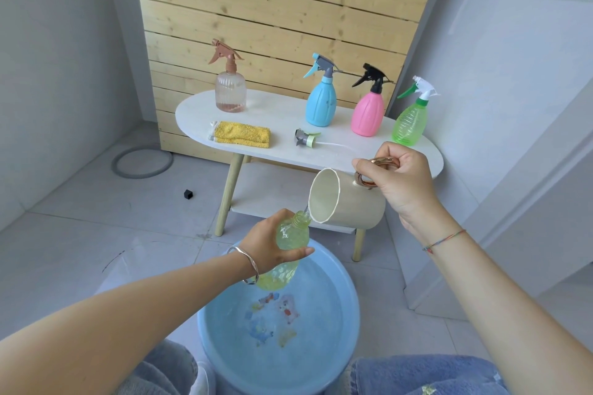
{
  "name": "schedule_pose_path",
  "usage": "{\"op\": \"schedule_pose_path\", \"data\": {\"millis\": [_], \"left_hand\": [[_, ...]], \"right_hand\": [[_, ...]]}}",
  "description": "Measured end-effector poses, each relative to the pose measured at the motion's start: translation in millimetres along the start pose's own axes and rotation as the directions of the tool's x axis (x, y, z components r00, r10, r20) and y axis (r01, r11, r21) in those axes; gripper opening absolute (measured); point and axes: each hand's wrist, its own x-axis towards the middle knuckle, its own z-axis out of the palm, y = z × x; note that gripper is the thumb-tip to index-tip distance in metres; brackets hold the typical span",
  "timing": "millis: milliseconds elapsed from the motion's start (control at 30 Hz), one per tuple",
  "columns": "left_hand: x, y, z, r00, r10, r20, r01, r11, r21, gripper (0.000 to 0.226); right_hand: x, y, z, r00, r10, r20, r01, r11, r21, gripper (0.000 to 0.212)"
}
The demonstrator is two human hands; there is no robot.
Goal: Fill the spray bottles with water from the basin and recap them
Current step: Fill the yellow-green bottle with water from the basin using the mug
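Although a folded yellow cloth (240,135) lies ready on the left part of the white table (282,119), neither hand is free to reach it if water goes astray. Lower and a little to the right, the left hand (272,245) is wrapped tight round the waist of the uncapped yellow-green bottle (290,234), which leans up and to the right above the blue basin (351,290) at the bottom centre. Its loose spray head (306,137) rests above it on the table, tube trailing toward the front edge — the pouring arm could sweep it off. Next comes the cream cup (349,205), tipped steeply with its wide lip just over the bottle's narrow neck, a thin stream running between them. That mismatch is the likeliest fault: tilt any faster and water may sheet past the opening, down the ribbed side and over the grip, making the bottle slippery. The neck seems near the basin's far rim, so some spill may hit the tiled floor (96,234). How full the bottle is I cannot read clearly — pouring on blind could overflow it. Furthest right, the right hand (398,176) is clamped on the cup's copper-coloured handle (382,163); held by that alone, the cup may swing and jolt the stream.
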Motion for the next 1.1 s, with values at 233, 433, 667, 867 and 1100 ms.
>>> {"op": "schedule_pose_path", "data": {"millis": [233,433,667,867,1100], "left_hand": [[-0.9,1.4,0.1,1.000,-0.013,0.014,0.014,1.000,-0.010,0.071],[-1.1,3.0,0.7,1.000,-0.015,0.017,0.015,1.000,-0.006,0.070],[-0.4,3.4,1.5,1.000,-0.004,0.014,0.004,1.000,0.000,0.069],[0.8,3.0,2.3,1.000,-0.008,0.022,0.008,1.000,0.000,0.070],[0.7,1.5,4.5,1.000,-0.001,-0.005,0.001,1.000,-0.021,0.068]], "right_hand": [[-0.1,-0.7,1.9,1.000,-0.016,0.021,0.015,1.000,0.021,0.043],[-0.2,-2.4,3.0,0.999,-0.034,0.018,0.034,0.999,-0.010,0.041],[-1.1,-5.5,4.7,0.999,-0.032,0.025,0.033,0.999,-0.011,0.045],[-1.0,-5.7,4.7,0.999,-0.037,0.031,0.038,0.999,-0.038,0.045],[1.8,-2.4,5.0,0.995,-0.067,0.069,0.072,0.994,-0.087,0.033]]}}
